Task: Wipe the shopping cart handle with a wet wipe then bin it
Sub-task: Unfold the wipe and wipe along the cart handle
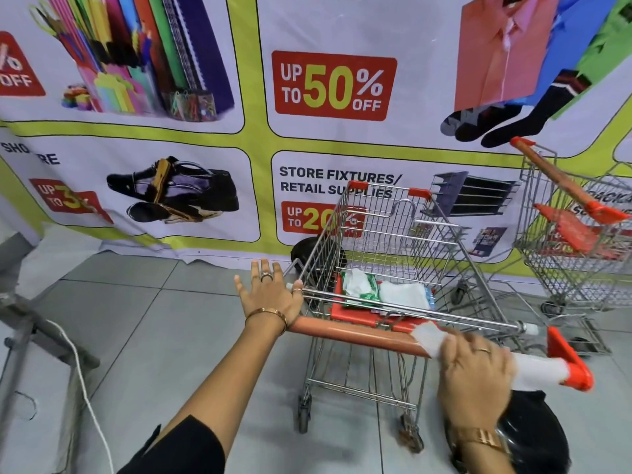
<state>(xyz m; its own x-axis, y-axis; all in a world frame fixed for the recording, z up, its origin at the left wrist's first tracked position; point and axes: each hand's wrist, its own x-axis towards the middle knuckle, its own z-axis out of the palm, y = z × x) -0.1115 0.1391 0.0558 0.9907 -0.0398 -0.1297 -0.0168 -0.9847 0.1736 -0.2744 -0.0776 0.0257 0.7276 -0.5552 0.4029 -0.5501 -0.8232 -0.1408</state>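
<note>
The right hand [475, 374] grips the wet wipe [431, 340] around the cart handle [355, 333] near its right end, the bar's long unwiped axis running left toward the left hand [270, 295], spread flat, holding nothing.

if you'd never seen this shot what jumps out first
The huge sale banner fills the wall behind, its red "UP TO 50% OFF" badge at top centre. In front, the right hand presses a white wet wipe onto the orange shopping cart handle, while the left hand lies open at the handle's left end. A black bin bag sits at lower right, below the handle.
</note>
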